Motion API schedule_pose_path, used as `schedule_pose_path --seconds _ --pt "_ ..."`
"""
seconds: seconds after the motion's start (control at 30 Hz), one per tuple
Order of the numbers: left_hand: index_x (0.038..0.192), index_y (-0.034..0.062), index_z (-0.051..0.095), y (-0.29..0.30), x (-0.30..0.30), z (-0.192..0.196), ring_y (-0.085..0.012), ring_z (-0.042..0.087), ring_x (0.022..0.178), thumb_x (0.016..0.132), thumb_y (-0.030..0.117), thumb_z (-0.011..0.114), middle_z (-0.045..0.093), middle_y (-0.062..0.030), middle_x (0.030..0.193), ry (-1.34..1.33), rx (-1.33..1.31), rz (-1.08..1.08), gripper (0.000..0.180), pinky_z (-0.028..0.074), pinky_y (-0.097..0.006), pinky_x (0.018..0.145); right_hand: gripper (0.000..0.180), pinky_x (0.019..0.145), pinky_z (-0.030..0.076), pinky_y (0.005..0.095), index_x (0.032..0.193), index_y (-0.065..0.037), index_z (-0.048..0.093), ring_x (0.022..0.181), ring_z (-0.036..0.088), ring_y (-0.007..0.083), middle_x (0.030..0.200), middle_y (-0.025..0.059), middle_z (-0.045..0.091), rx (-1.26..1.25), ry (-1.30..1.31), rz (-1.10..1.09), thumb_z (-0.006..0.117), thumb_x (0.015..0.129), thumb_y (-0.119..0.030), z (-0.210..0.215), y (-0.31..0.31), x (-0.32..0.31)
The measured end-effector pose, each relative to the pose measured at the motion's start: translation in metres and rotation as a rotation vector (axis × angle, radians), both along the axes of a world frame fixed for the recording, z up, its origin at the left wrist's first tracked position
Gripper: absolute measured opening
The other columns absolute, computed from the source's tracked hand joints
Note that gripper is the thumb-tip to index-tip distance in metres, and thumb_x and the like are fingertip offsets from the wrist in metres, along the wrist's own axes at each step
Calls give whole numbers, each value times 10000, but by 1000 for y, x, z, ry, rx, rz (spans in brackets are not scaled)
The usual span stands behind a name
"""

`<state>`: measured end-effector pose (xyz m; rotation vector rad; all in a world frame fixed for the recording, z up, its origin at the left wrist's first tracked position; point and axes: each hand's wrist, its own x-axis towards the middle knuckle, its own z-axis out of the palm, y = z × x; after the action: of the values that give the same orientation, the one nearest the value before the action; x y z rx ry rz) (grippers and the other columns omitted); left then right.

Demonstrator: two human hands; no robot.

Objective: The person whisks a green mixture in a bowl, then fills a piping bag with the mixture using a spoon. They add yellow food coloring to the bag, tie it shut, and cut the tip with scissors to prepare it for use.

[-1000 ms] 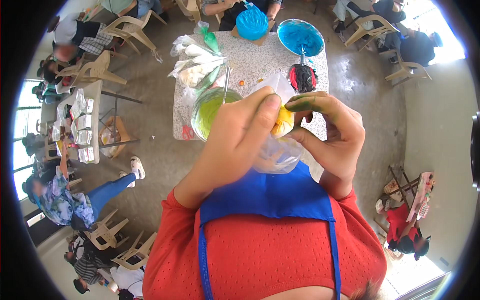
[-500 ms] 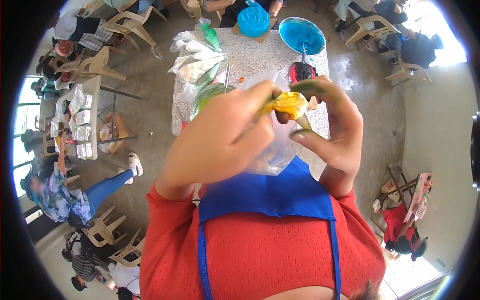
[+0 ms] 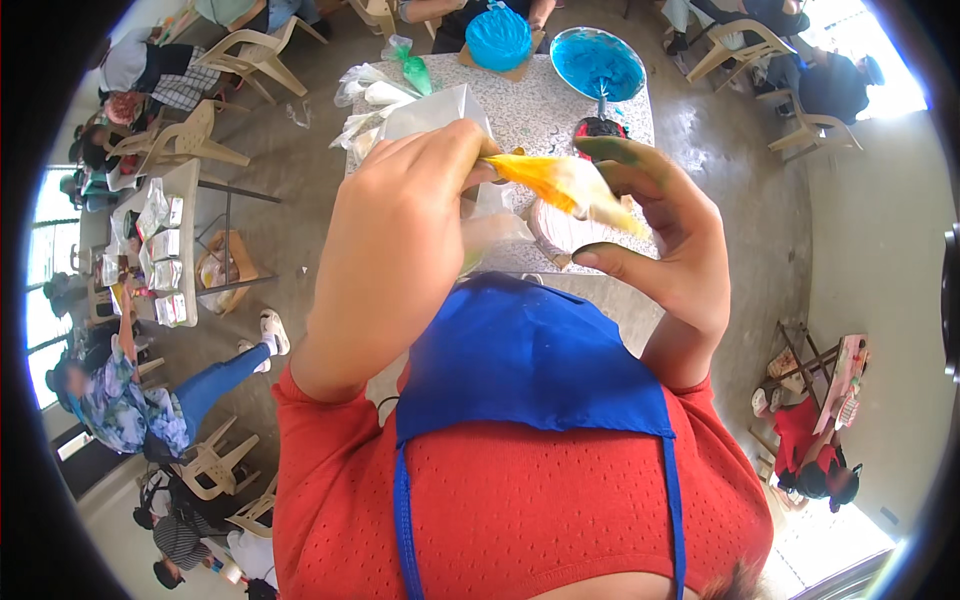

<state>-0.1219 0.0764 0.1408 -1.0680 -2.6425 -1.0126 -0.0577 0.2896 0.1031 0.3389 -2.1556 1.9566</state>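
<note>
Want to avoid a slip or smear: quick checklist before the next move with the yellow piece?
1. Left hand has the yellow piece: ok, pinched at its orange end.
2. Right hand touching the piece's pale end: cannot tell; blurred, and thumb and forefinger stand apart.
3. Right fingers clean: not ok, dark green stains on forefinger and thumb.
4. Clear plastic under the left hand secured: cannot tell, the hand hides part of it.
5. Co-worker's hand out of the way: ok, at the far table edge beside the blue dome.
</note>
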Motion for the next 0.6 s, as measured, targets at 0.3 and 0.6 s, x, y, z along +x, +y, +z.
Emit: schedule_pose_path --seconds 0.3,0.6 --pt "887 -23 536 4 3 4 -341 562 744 830 -42 484 590 -149 785 3 14 -79 79 434 -379 705 428 883 506 313 1153 88 555 994 634 187 1076 148 657 -188 10 -80 704 753 118 5 -6 4" --pt "935 -44 551 -1 8 -5 -375 555 796 876 -23 466 559 -190 888 -97 2 -66 106 437 -389 766 256 772 545 326 1067 98 557 848 672 231 1001 184 661 -342 15 -108 646 827 92 4 -6 5"
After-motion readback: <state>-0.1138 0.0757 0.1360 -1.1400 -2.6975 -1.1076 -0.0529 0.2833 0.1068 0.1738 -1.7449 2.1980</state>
